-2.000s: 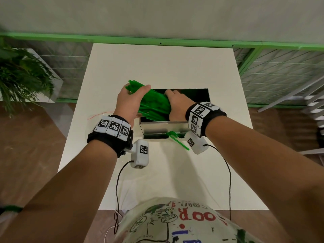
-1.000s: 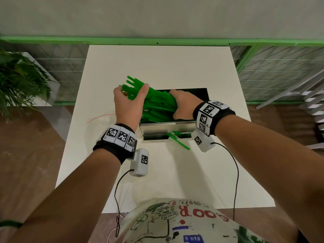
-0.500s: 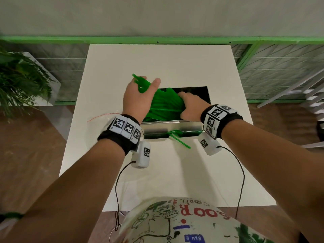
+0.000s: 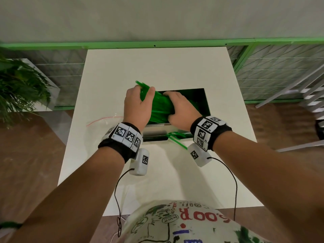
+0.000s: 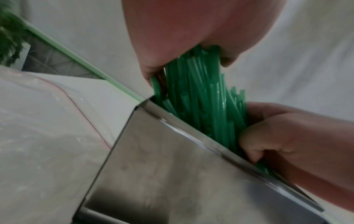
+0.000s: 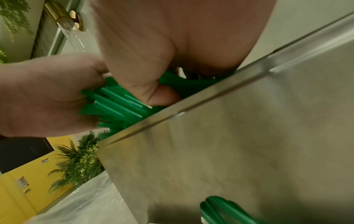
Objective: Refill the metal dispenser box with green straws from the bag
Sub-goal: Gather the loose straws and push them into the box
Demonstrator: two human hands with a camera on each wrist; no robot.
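A thick bundle of green straws (image 4: pixel 160 106) lies slanted over the open top of the metal dispenser box (image 4: pixel 156 126). Its left end sticks up past the box's left rim. My left hand (image 4: pixel 138 99) grips that raised end, thumb over the top. My right hand (image 4: pixel 181 106) holds the bundle's lower right part, down inside the opening. In the left wrist view the straws (image 5: pixel 201 98) run down behind the box's steel wall (image 5: pixel 172 166). The right wrist view shows the straw ends (image 6: pixel 118 106) between both hands. A few straws (image 4: pixel 176 137) poke out of the front slot.
A clear plastic bag (image 4: pixel 105 120) with a red zip line lies flat on the white table (image 4: pixel 108 172), left of the box. A green-framed railing runs behind the table. A potted plant (image 4: pixel 19 88) stands off the left edge.
Both hands have kept hold of the bundle. My left hand has moved right, closer to the box's left rim, and the straws have gone further into the opening.
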